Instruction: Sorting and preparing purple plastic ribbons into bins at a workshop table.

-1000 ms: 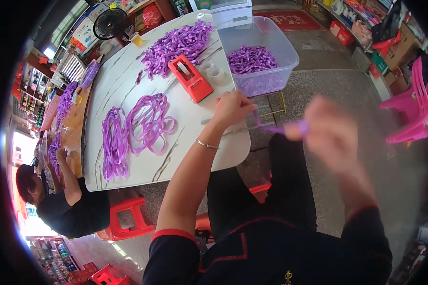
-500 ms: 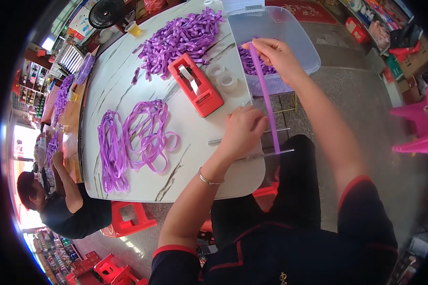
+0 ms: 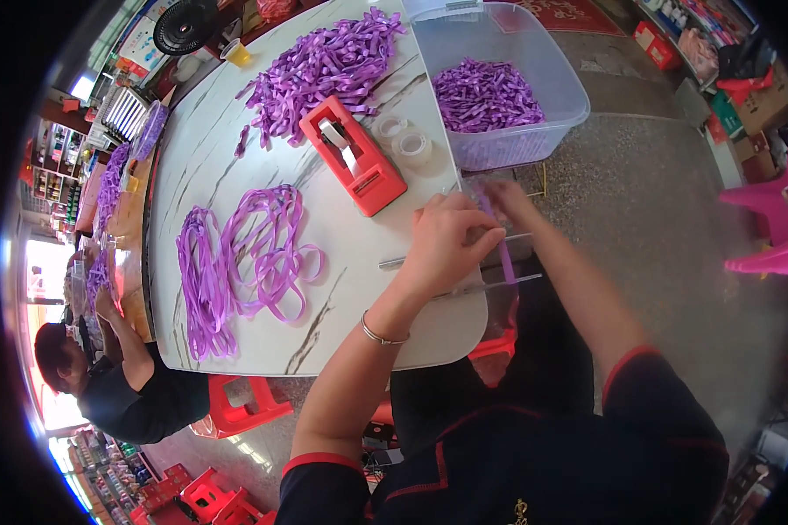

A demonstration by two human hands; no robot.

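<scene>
A purple ribbon (image 3: 506,261) runs from between my hands down to the nearer of two thin metal rods (image 3: 524,279) that jut from the table's right edge. My right hand (image 3: 510,203), slightly blurred, is closed at the ribbon's upper part. Beside it, my left hand (image 3: 451,238) has curled fingers, with thumb and forefinger pinched close to the ribbon; what lies between them is hidden. Farther up the table stands a red tape dispenser (image 3: 378,182), next to clear tape rolls (image 3: 411,147).
Long purple ribbon loops (image 3: 267,254) lie on the marbled table (image 3: 350,302); a heap of purple ribbon pieces (image 3: 324,74) lies at its far side. A clear plastic bin (image 3: 560,114) at the right holds more pieces (image 3: 490,96). Another person (image 3: 131,376) sits at left.
My right hand has come down and inward from above the bin to beside my left hand, and the taut ribbon length above is gone. My left hand has shifted slightly.
</scene>
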